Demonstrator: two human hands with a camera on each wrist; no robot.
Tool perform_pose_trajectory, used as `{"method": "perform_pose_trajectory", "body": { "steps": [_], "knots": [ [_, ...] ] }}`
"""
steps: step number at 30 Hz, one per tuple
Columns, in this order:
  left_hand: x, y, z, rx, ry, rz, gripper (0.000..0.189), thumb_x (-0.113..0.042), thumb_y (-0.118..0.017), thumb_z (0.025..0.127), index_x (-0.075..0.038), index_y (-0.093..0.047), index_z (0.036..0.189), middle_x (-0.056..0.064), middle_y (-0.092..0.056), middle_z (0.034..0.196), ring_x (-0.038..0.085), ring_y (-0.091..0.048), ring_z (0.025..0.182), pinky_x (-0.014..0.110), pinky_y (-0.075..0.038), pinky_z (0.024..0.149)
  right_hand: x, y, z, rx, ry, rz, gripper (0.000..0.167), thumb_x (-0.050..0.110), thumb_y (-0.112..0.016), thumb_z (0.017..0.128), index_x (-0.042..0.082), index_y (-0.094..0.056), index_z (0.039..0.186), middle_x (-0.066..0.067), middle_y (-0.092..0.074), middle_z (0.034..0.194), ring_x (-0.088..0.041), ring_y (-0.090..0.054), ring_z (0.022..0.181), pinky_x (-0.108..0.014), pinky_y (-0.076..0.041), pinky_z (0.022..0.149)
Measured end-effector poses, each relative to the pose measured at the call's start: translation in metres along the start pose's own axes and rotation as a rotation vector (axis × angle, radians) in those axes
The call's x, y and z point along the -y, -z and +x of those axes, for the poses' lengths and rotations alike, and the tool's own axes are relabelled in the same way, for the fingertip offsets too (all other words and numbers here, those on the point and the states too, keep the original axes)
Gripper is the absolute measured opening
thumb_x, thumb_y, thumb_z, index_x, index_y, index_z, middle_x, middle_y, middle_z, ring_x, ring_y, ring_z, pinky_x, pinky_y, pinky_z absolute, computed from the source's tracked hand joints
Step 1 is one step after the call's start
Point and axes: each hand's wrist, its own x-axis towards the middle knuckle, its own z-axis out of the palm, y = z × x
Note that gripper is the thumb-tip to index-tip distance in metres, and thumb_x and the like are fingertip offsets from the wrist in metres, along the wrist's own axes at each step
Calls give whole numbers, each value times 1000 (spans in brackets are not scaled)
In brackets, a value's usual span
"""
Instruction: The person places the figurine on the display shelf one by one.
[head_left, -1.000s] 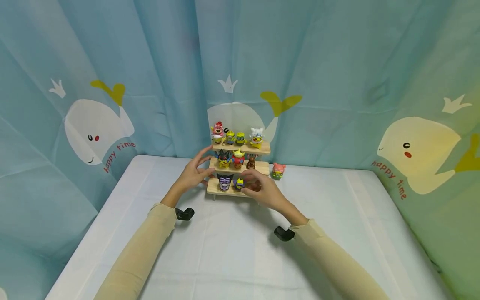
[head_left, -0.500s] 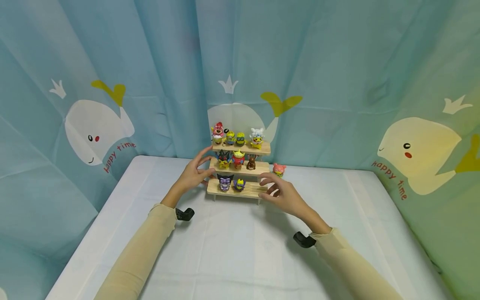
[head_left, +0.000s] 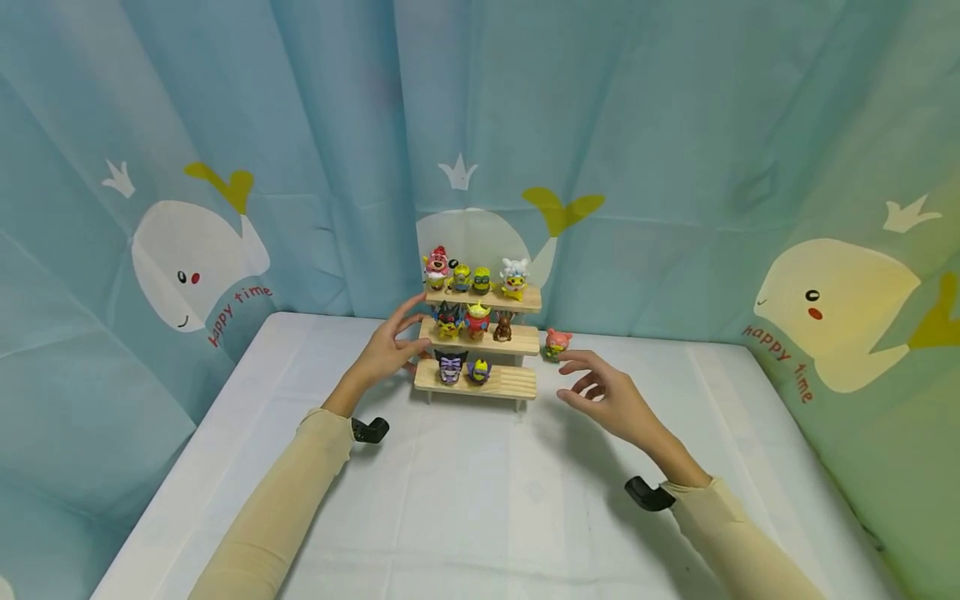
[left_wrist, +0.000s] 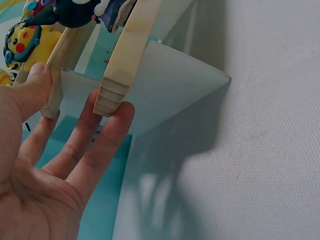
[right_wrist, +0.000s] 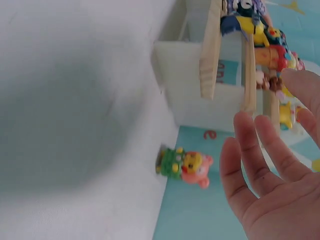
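A three-tier wooden display shelf [head_left: 513, 382] with pale side panels stands toward the back, bearing small cartoon figurines on every step. My left hand [head_left: 381, 350] grips its left side; in the left wrist view the thumb [left_wrist: 37, 82] lies on the middle board and fingertips touch the board ends. A purple-caped yellow figurine [head_left: 479, 372] and a black-and-purple one [head_left: 450, 367] occupy the lowest step. My right hand [head_left: 611, 402] hovers to the right of the shelf, fingers loosely bent, holding nothing. Close beyond its fingertips, a pink-hooded figurine with a green body [head_left: 557, 343] stands on the table.
A white cloth covers the table [head_left: 465, 500]. Behind and at both sides hangs a blue curtain [head_left: 675, 125] printed with whales. Figurines on the top step include a white-haired yellow one [head_left: 513, 279]; the middle step holds a brown one [head_left: 503, 327].
My right hand has moved away from the purple-caped figurine on the lowest step, out to the right beside the pink-hooded figurine. My left hand has stayed on the shelf's left side.
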Motion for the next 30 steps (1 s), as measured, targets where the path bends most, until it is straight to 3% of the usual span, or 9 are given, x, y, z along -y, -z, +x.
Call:
{"method": "perform_pose_trajectory", "body": {
  "steps": [4,10,20,30],
  "knots": [
    [0,0,0,2,2,2,79,-8,-65,102,-29,-22,166,28,-25,164,41,-73,93,72,-55,74,-15,8,-5,-16,-10,-15,54,10,-80,92,20,-57,139,-4,-70,116,-18,-70,85,-31,-60,73],
    [0,1,-1,2,7,-2,79,-8,-65,102,-29,-22,165,27,-24,165,39,-74,93,72,-54,75,-21,14,-7,-41,-5,-25,53,9,-79,92,20,-58,139,-4,-70,116,-17,-70,85,-27,-59,73],
    [2,1,1,2,7,-1,79,-8,-65,102,-30,-23,165,27,-25,165,52,-68,102,71,-55,74,-25,15,-5,-46,-31,-35,51,12,-79,93,20,-58,139,-6,-71,117,-19,-70,86,-28,-60,74],
    [2,1,1,1,-2,10,79,-8,-65,102,-28,-23,165,28,-25,164,50,-70,100,71,-55,72,-46,13,11,-79,-82,-77,48,13,-77,95,13,-59,139,-16,-70,118,-28,-72,87,-32,-61,72]
  ]
}}
